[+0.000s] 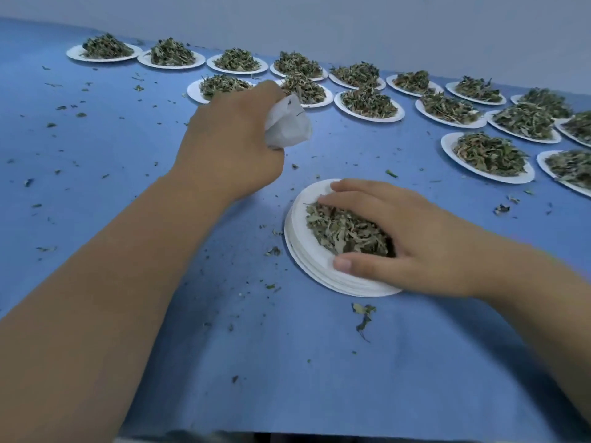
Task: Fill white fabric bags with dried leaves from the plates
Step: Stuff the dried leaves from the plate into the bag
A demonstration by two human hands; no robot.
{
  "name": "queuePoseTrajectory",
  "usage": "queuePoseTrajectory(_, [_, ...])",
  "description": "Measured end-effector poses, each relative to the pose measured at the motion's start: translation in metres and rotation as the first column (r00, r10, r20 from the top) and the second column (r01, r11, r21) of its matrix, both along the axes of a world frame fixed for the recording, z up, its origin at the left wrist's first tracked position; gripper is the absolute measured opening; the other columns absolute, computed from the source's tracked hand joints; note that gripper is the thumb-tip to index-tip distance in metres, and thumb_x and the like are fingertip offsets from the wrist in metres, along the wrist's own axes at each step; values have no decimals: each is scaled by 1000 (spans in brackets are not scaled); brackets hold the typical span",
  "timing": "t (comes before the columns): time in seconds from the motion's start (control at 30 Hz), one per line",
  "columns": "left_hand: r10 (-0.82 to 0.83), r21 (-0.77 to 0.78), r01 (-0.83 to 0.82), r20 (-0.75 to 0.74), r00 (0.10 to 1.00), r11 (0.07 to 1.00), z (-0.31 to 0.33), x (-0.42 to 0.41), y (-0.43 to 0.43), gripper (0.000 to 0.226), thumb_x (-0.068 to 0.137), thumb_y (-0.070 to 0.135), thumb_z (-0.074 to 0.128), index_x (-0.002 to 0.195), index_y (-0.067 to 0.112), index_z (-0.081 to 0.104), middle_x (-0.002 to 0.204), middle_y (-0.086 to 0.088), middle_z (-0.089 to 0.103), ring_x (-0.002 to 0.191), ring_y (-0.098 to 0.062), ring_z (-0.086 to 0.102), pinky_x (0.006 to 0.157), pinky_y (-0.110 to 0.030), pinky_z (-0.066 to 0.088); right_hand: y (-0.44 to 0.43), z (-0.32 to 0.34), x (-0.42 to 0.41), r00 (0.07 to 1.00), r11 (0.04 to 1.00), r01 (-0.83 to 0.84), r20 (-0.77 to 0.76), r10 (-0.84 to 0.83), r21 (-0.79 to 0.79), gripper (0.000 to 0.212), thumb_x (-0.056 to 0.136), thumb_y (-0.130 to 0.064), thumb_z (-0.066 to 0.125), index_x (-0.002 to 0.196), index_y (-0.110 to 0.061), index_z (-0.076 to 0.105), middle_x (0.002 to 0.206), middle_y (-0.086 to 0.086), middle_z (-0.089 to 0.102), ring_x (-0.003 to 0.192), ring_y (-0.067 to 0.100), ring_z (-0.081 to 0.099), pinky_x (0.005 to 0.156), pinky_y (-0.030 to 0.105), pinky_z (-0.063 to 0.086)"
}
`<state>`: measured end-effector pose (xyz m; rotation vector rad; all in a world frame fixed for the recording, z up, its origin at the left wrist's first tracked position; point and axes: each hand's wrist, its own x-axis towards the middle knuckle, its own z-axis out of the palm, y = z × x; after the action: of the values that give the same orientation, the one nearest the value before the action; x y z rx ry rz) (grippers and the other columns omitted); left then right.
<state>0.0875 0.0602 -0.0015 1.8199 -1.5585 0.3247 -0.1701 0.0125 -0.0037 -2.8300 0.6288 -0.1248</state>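
- Left grip (230, 145): fingers curled tight round a white fabric bag (289, 123), seen from the back of the hand. The bag is crumpled and sticks out on the right of the fist, held just above the surface (224, 346). A few leaf bits show on the cloth; whether the bag's mouth is open cannot be told.
- Right grip (415, 238): spread wide, nothing clasped. The fingers lie nearly straight over the far side of a pile of dried leaves (345, 233), and the thumb tip rests on the near rim. The pile sits between thumb and fingers.
- That pile lies on the top plate of a stack of white plates (307, 251), front centre of the surface, right of and nearer than the bag.
- Further plates of leaves (447, 145) stand in rows along the back and right side, each heaped. Those rows stand well apart from the stack.
- The surface is covered in blue. Loose leaf crumbs (363, 314) are scattered across it, with a larger clump just in front of the stack.
- A pale wall (319, 20) rises behind the back row.
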Motion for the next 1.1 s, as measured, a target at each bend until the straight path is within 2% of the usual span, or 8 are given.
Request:
queuePoseTrajectory(0.07, [-42, 41, 47, -113, 993, 998, -5, -10, 0, 20, 76, 26, 60, 89, 28, 45, 73, 8, 51, 73, -27, 52, 57, -32, 41, 2, -4, 8, 999, 1000, -9, 41, 9, -1, 69, 90, -75, 48, 152, -47, 33, 159, -22, 30, 147, 0, 24, 119, 24, 20])
queuePoseTrajectory(0.17, [-102, 96, 114, -127, 987, 989, -16, -26, -3, 20, 77, 30, 61, 89, 28, 45, 78, 4, 55, 76, -29, 55, 59, -36, 46, 5, -6, 19, 987, 998, -15, 159, 4, 68, 45, 95, -49, 62, 138, -36, 56, 134, -20, 56, 128, 1, 44, 104, 11, 31])
queuePoseTrajectory(0.27, [-117, 122, 125, -69, 991, 985, -22, -31, -7, 27, 79, 26, 61, 87, 33, 36, 75, 3, 48, 75, -32, 50, 54, -33, 31, 7, -7, 22, 964, 996, 1, 263, -25, 89, 27, 90, -18, 68, 115, -24, 71, 111, -12, 68, 108, 6, 57, 95, 26, 43])
queuePoseTrajectory(0.53, [-66, 83, 74, -97, 993, 994, -27, -30, -10, 25, 79, 31, 62, 82, 27, 37, 70, 6, 46, 72, -30, 47, 53, -32, 28, 19, -8, 12, 980, 989, -138, 138, 145, -63, 49, 98, -48, 52, 141, -25, 54, 142, -12, 53, 134, 9, 45, 112, 30, 35])
queuePoseTrajectory(0.63, [-68, 127, 76, -64, 996, 989, -30, -31, -12, 32, 82, 33, 64, 77, 28, 32, 70, 6, 45, 73, -30, 48, 52, -32, 27, 21, -15, 14, 976, 984, -141, 155, 156, -106, 47, 100, -53, 53, 134, -22, 62, 132, -7, 60, 126, 17, 53, 107, 36, 40])
queuePoseTrajectory(0.8, [-60, 140, 69, -68, 996, 988, -34, -33, -14, 33, 82, 31, 64, 77, 28, 32, 69, 4, 47, 70, -29, 48, 51, -29, 28, 21, -23, 15, 940, 983, -140, 298, 168, -115, 18, 101, -27, 60, 89, -15, 66, 87, -5, 61, 87, 20, 55, 82, 36, 44])
queuePoseTrajectory(0.97, [-53, 138, 59, -49, 997, 989, -34, -33, -13, 24, 83, 33, 63, 85, 26, 40, 72, 3, 50, 71, -30, 50, 52, -27, 30, 25, -28, 13, 926, 999, 5, 376, -20, 43, 30, 94, -32, 64, 69, -16, 59, 60, -4, 52, 62, 15, 49, 57, 36, 42])
queuePoseTrajectory(1.1, [-38, 134, 39, -13, 999, 990, -32, -35, -13, 24, 83, 33, 64, 87, 27, 41, 72, 4, 50, 71, -29, 50, 51, -26, 27, 24, -20, 12, 897, 968, 48, 415, -150, 247, 40, 95, -26, 69, 59, -13, 56, 53, -4, 55, 52, 14, 48, 53, 29, 41])
